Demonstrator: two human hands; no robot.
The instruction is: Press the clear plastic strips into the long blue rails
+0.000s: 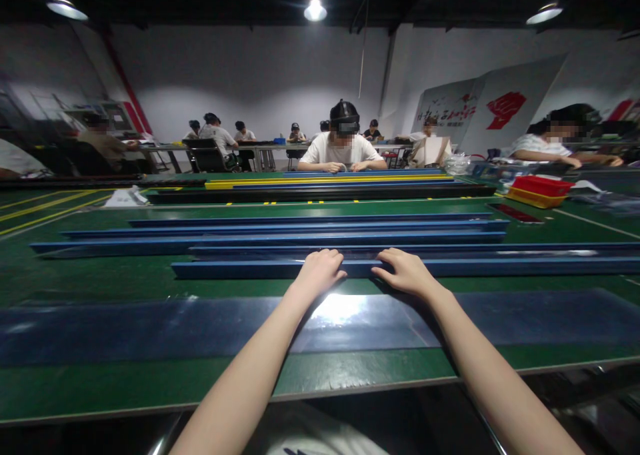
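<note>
Both arms reach forward over the green table. My left hand (pixel 323 268) rests on the nearest long blue plastic channel strip (pixel 250 269), its fingers curled over the far edge and the thumb on the near side. A short way to the right, my right hand (pixel 401 270) grips the same strip, thumb pointing inward and fingers bent over the top. The fingertips of both hands are partly hidden behind the strip. Nearer to me, under my forearms, a wide clear bluish plastic sheet (pixel 150 328) lies flat and reflects a lamp.
More blue strips (pixel 280 238) lie parallel beyond my hands, with a black strip (pixel 320 194) and yellow strips (pixel 330 183) farther off. A red bin (pixel 540 187) and a dark flat phone-like object (pixel 516 213) are at right. A co-worker (pixel 340 150) sits opposite.
</note>
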